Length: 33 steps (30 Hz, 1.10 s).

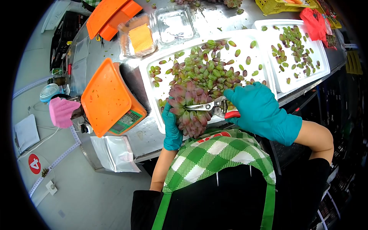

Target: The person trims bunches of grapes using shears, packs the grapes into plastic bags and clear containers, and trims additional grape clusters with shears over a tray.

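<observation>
Near the middle of the frame, the left hand, in a teal glove, grips a pinkish-green succulent by its left side, the thumb showing at the edge of the leaves and the other fingertips hidden. The right hand, gloved alike, is closed around the red-handled pruning shears, whose silver blades point left in among the leaves of the succulent; whether the blades are parted there cannot be told. The succulent sits over the near edge of a white tray in the centre of the frame, in front of a green-and-white checked apron. Behind it in the tray lies a heap of loose leaves, green and reddish, with single ones scattered around the heap. At the upper right, a second white tray holds more leaves, and a red plastic bag lies over its far right corner, near a yellow basket at the top edge. Left of centre stands a scale with an orange pan, and just below it lies a clear plastic bag. Two clear containers stand side by side at the upper middle, the left one with an orange cloth inside, near an orange box at the upper left
</observation>
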Each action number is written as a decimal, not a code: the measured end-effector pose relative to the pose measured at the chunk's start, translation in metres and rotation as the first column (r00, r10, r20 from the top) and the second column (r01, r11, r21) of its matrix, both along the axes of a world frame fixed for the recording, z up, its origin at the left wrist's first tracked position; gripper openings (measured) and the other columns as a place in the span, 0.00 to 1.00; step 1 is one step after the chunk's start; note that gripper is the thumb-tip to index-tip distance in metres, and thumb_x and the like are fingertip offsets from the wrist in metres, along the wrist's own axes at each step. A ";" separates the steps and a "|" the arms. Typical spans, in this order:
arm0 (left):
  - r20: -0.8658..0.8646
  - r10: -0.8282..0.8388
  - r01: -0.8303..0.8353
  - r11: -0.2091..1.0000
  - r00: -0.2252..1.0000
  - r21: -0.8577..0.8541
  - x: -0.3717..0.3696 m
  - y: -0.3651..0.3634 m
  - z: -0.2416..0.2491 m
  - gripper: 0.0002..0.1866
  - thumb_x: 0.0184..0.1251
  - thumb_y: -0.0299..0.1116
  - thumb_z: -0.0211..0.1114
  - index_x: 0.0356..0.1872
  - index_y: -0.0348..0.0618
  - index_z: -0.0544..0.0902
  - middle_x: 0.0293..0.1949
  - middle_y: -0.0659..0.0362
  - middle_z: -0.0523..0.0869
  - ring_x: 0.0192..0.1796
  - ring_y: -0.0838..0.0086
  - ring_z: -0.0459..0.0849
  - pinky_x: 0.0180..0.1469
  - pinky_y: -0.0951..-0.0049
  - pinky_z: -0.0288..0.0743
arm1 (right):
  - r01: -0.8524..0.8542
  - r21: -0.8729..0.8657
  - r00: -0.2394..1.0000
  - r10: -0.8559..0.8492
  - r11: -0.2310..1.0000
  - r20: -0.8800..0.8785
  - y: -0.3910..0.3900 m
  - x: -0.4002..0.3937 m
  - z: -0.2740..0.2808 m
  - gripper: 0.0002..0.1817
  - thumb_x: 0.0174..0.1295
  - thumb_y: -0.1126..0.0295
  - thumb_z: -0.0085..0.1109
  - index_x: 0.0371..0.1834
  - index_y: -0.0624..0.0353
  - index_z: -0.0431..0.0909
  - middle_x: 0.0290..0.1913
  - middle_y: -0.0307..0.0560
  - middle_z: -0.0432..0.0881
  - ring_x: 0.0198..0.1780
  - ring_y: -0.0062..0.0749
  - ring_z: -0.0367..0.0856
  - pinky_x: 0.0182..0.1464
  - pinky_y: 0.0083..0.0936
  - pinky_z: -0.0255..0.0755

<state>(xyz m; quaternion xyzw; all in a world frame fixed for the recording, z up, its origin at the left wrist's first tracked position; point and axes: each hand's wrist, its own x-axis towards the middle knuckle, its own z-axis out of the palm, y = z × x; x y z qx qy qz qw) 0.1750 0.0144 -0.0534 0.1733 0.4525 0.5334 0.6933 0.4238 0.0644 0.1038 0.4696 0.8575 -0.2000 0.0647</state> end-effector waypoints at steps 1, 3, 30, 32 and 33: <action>0.001 0.002 -0.002 1.000 1.000 0.000 0.000 0.000 0.001 0.34 0.56 0.50 0.58 0.59 0.40 0.61 0.55 0.56 0.69 0.54 0.69 0.72 0.55 0.69 0.68 | -0.003 0.005 1.000 0.003 1.000 0.003 0.000 0.000 0.000 0.29 0.42 0.51 0.63 0.45 0.57 0.72 0.28 0.44 0.72 0.32 0.36 0.75 0.35 0.34 0.67; -0.030 -0.035 0.035 0.999 0.999 0.011 -0.005 -0.004 -0.004 0.34 0.55 0.50 0.58 0.59 0.40 0.62 0.55 0.56 0.69 0.54 0.69 0.72 0.55 0.69 0.68 | -0.004 -0.016 1.000 0.004 1.000 0.001 0.001 0.000 0.000 0.29 0.42 0.52 0.63 0.45 0.57 0.72 0.28 0.45 0.73 0.32 0.37 0.75 0.35 0.34 0.67; 0.268 0.131 -0.136 0.991 0.954 -0.001 0.008 0.025 0.022 0.33 0.60 0.55 0.50 0.61 0.47 0.58 0.57 0.54 0.67 0.59 0.64 0.67 0.60 0.61 0.63 | 0.359 -0.351 0.404 -0.483 0.865 -0.777 -0.001 -0.032 -0.098 0.39 0.53 0.56 0.57 0.65 0.55 0.50 0.63 0.54 0.55 0.62 0.42 0.57 0.61 0.34 0.53; 0.196 0.087 -0.099 0.994 0.977 0.052 0.011 0.024 0.027 0.33 0.59 0.53 0.53 0.61 0.47 0.58 0.58 0.55 0.66 0.59 0.65 0.66 0.60 0.61 0.63 | 0.073 -0.586 0.133 -0.591 0.807 -0.796 -0.004 -0.059 -0.086 0.36 0.58 0.56 0.51 0.66 0.57 0.47 0.65 0.51 0.51 0.64 0.36 0.54 0.63 0.30 0.51; 0.160 0.068 -0.082 0.993 0.985 0.080 0.013 0.025 0.029 0.33 0.59 0.51 0.54 0.61 0.47 0.58 0.58 0.55 0.66 0.59 0.65 0.66 0.60 0.62 0.63 | -0.022 -0.618 0.043 -0.617 0.786 -0.786 -0.004 -0.070 -0.084 0.35 0.61 0.56 0.47 0.66 0.58 0.46 0.66 0.49 0.50 0.65 0.33 0.53 0.64 0.28 0.51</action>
